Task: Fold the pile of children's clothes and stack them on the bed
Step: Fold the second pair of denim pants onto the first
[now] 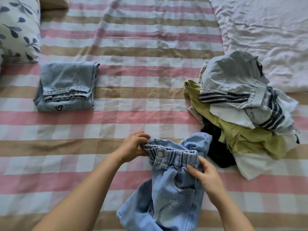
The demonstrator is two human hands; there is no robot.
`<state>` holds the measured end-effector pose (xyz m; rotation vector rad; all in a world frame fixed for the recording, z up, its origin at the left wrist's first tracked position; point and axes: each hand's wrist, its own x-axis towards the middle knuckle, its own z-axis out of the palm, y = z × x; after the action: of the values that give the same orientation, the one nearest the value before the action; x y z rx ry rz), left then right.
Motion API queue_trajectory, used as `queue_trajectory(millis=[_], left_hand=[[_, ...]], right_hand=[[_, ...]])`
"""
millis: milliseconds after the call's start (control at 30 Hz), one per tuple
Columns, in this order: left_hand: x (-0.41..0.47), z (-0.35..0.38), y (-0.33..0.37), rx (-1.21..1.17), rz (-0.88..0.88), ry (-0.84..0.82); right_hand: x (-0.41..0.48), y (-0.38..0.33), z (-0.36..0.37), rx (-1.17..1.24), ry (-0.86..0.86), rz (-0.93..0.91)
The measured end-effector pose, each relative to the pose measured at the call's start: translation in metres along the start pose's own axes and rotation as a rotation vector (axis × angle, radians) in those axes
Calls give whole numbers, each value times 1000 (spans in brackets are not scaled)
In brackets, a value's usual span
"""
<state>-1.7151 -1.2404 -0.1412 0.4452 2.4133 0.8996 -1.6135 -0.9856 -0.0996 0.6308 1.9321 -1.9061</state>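
The person stands at the edge of the bed (133,47) with a pair of light blue jeans (173,185) held up in front of them. The left hand (133,147) pinches one end of the elastic waistband (173,155), fingers curled over the gathered denim. The right hand (205,174) grips the other end, thumb on the front and fingers wrapped behind. Both hands are closed on the cloth, none free. Held this way, the waistband is stretched between them, probably to square the jeans up before they go flat for folding. The legs hang down toward the person, still crumpled, and one twists up behind the waistband toward the pile (241,114).

That pile sits just to the right of the jeans, near the right hand: grey striped shorts (233,84) on top, then white, green and black pieces, all loose and unfolded. Well apart on the left, near a leaf-print pillow (18,29), lies one folded pair of denim trousers (66,87), likely the start of the stack. A rumpled white quilt (266,30) fills the far right corner. Most of the job looks still ahead.
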Motion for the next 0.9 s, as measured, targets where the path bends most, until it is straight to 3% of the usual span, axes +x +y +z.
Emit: queue_trajectory(millis=[133,400,567,900], left_hand=[[-26,-29,34,54,111,97],[-118,-141,137,116,212,230],[-165,-189,178,136,61,215],[-218,-204,210,-522,31,584]], right_hand=[[-25,-37,-12,89,6,-18],[-100,-174,-19,108,-176,-254],[-135,-231,-1,178,-164,-308],[-166,-260,14,-18,66,-373]])
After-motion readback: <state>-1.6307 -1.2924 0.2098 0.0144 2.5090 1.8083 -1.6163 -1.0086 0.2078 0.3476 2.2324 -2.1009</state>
